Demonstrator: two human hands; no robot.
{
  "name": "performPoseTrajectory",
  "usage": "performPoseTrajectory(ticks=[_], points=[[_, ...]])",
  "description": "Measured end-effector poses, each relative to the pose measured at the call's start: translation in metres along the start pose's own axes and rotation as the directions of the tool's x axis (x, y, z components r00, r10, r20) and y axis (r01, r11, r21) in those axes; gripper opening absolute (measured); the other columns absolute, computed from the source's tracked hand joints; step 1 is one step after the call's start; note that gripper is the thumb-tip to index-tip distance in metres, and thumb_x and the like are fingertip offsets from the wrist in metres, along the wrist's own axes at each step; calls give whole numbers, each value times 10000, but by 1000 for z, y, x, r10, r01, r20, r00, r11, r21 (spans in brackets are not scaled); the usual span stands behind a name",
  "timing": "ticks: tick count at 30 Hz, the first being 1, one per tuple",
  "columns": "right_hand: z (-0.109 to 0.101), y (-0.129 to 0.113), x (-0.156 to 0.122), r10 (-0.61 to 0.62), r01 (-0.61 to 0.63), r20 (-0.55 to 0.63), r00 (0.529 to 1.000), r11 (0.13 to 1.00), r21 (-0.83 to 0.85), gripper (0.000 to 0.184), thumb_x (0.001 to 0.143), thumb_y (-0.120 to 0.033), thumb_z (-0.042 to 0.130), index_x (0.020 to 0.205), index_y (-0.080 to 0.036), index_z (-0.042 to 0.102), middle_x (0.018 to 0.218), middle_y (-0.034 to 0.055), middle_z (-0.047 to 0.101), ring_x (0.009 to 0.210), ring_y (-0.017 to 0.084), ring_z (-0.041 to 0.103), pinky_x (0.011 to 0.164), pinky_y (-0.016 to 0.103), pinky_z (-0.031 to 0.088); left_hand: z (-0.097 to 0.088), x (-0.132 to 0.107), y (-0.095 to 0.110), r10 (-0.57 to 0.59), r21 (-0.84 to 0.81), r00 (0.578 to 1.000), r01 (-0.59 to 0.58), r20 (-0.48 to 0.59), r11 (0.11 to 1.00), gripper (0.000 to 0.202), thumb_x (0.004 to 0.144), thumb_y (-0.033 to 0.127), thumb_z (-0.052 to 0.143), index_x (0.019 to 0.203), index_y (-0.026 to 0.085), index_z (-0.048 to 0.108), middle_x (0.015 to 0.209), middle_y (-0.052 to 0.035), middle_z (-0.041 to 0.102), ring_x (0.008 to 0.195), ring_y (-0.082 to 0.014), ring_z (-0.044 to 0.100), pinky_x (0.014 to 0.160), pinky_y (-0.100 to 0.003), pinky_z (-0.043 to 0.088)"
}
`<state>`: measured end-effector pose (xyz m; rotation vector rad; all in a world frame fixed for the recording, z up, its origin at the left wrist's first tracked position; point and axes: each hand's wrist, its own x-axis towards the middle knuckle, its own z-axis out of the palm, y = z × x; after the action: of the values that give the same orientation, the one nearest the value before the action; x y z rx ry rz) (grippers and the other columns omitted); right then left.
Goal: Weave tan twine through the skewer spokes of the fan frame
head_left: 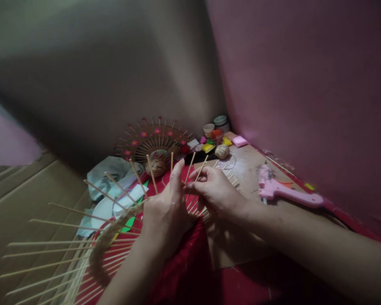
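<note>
A round frame of thin wooden sticks [47, 226] fans out before me, with a woven twine band [98, 254] running across the sticks. My left hand [165, 212] is closed over this band at the far side, thumb pointing up. From the right, my right hand [217, 190] reaches in among the upright sticks, its fingers pinched together near the left thumb. What lies between those fingertips is too small to make out; they may touch a strand at the band. The part of the band under both hands is hidden.
A pink glue gun [288, 192] lies at right on a brown board [247, 165]. Behind are twine balls [222, 151], a flower-decorated stick fan [157, 134], colourful clay packets [208, 147], a small cup [208, 129] and a lidded jar [221, 123]. A crumpled plastic bag [109, 173] sits left. Walls close off the back and right.
</note>
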<state>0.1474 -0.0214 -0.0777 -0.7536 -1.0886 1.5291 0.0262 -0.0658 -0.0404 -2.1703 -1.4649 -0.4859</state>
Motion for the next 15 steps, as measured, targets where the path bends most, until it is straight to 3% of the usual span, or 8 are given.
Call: performPoseTrajectory(ticks=[7, 15], points=[[3, -7, -2, 76, -78, 32, 997, 995, 66, 178, 637, -115, 667, 676, -174, 504, 518, -55, 504, 357, 60, 446, 325, 190, 364, 0, -1, -2, 6, 11, 1000, -6, 17, 1000, 673, 773, 239, 521, 1378, 181, 235, 1007, -84, 682, 622, -175, 653, 454, -235, 404], [2, -8, -2, 40, -43, 54, 998, 998, 53, 189, 631, -170, 685, 648, -179, 497, 561, -49, 511, 359, 58, 462, 308, 190, 353, -9, -5, -5, 79, 0, 997, -79, 10, 997, 703, 757, 251, 548, 1385, 178, 239, 1106, -101, 649, 687, -180, 663, 510, -238, 452]])
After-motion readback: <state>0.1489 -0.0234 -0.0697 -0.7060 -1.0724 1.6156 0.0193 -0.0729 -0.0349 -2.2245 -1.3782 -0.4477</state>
